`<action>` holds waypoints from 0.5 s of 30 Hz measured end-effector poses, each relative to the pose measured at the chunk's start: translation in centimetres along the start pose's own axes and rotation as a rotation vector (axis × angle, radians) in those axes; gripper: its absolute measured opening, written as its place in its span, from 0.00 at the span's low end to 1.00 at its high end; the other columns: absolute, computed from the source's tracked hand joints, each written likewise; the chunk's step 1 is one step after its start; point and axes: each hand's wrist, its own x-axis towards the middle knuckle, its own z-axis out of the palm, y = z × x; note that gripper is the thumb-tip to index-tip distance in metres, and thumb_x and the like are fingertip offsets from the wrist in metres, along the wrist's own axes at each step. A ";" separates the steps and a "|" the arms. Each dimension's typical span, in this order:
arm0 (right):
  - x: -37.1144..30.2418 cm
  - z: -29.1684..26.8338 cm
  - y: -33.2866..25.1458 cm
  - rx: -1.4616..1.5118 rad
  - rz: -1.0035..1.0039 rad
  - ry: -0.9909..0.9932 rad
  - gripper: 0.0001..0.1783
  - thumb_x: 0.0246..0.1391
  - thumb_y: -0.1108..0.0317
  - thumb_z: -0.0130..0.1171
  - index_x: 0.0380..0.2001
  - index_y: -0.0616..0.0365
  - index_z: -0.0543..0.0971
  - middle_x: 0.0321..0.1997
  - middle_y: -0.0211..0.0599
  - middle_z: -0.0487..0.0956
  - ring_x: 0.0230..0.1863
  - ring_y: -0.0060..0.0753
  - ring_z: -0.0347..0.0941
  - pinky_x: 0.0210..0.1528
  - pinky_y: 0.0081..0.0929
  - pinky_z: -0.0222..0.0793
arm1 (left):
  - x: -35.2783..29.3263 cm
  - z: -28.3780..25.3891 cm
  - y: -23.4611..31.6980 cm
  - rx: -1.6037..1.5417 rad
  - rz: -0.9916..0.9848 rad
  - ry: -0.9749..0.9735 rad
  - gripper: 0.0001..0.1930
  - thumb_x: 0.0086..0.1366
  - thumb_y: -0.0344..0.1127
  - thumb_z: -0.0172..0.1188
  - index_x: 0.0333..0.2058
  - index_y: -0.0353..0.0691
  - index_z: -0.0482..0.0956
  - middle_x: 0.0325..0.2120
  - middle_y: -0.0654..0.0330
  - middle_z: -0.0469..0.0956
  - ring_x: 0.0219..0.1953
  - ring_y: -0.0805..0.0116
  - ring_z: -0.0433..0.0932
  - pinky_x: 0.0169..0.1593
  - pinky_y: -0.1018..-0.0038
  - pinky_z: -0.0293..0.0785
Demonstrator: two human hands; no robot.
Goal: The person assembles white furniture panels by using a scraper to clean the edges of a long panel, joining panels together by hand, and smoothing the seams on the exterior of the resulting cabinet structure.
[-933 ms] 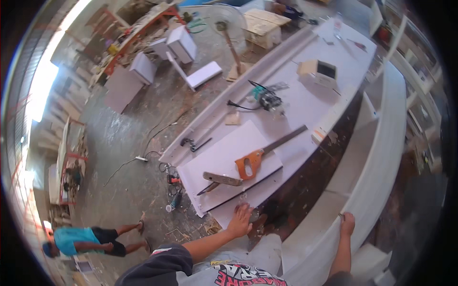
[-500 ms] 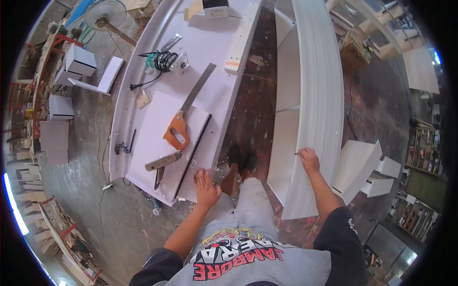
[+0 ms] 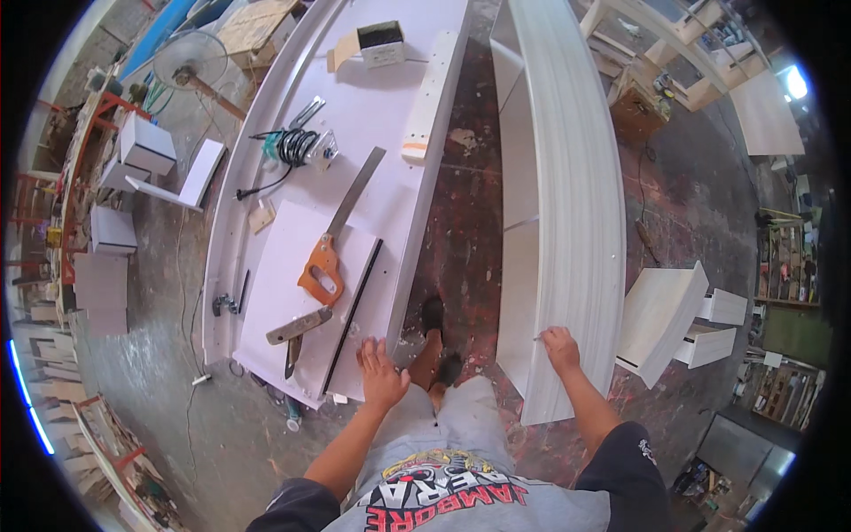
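Here, the person's left hand (image 3: 383,374) lies palm down with its fingers slightly spread over the near end of a long white tabletop (image 3: 394,208); its grip is loose and holds nothing, and how hard it presses cannot be told. The right hand (image 3: 562,351) reaches forward with bent fingers pinched narrowly at the left edge of a long, pale wood-grain cabinet (image 3: 581,213), a small thin piece (image 3: 538,338) poking out at the fingertips, too small to identify. That cabinet stands right of the tabletop across a gap of dark, stained floor (image 3: 465,195), its streaked broad face upward and a partitioned hollow along its left side. On the tabletop, from the left, are a dark metal clamp (image 3: 227,303), a flat white panel (image 3: 275,257) with a black strip (image 3: 355,310) along its right side, a worn grey-brown bar-shaped tool (image 3: 300,325), a green power tool wrapped in black cord (image 3: 297,147), an orange-handled handsaw (image 3: 323,270) and an open cardboard box (image 3: 381,46). Farther left, white box-shaped pieces (image 3: 146,146) sit on the floor near a round pedestal fan (image 3: 189,64); at the far right are pale drawer-like units (image 3: 705,344) and cluttered shelving (image 3: 780,275).
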 end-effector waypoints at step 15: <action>-11.7 2.4 -2.2 0.018 -0.045 0.027 0.05 0.51 0.71 0.63 0.34 0.50 0.81 0.39 0.34 0.80 0.45 0.43 0.77 0.44 0.39 0.78 | -3.2 -0.9 -1.7 -0.088 -0.002 0.034 0.42 0.56 0.36 0.68 0.66 0.27 0.58 0.67 0.35 0.55 0.71 0.36 0.52 0.74 0.50 0.49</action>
